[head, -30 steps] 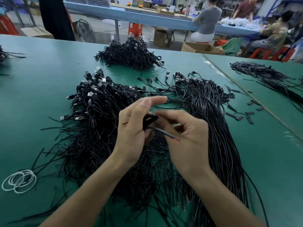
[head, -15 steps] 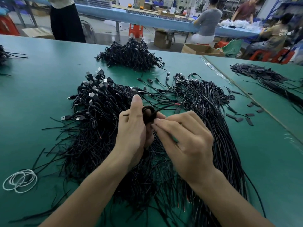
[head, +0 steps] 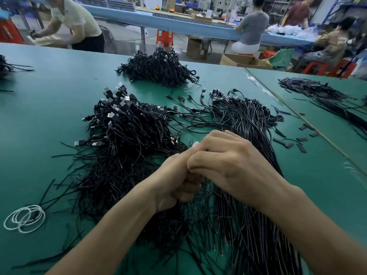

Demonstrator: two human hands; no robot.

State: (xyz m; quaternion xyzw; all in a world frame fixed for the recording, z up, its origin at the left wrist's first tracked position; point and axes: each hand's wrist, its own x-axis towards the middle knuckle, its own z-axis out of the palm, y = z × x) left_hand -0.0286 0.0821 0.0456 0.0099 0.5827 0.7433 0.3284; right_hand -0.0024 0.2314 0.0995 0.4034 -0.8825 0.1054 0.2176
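both hands meet over the middle of the green tabletop (head: 49, 108), toward its near edge. the left hand (head: 174, 181) is curled into a fist, thumb side up. the right hand (head: 228, 165) lies against it from the right, its fingers (head: 200, 155) bent over the left hand's knuckles. the two are pressed together, and i cannot tell what, if anything, they pinch: the inside of the grip is hidden.

the hands hover just above two piles of black cables that fan out beneath them. the tangled pile (head: 127, 139) spreads to the left of the hands, with its usb plugs (head: 117, 104) pointing toward the far edge and its bare wire ends toward the near edge. the straighter bundle (head: 254, 128) runs under the right wrist, from the near edge up toward the far right, with small connectors (head: 216, 96) at its far end. one thin cable arcs between the two piles just beyond the right hand's knuckles.

a third heap of coiled cables (head: 158, 68) sits near the far edge, well apart from the hands. white rings of cord (head: 24, 218) lie by the left edge, near the near corner. short flat black pieces (head: 288, 144) are scattered by the right edge. across the seam, a second green table (head: 337, 128) carries more dark strips (head: 313, 90). beyond, people (head: 252, 26) work at a long blue bench (head: 178, 26).
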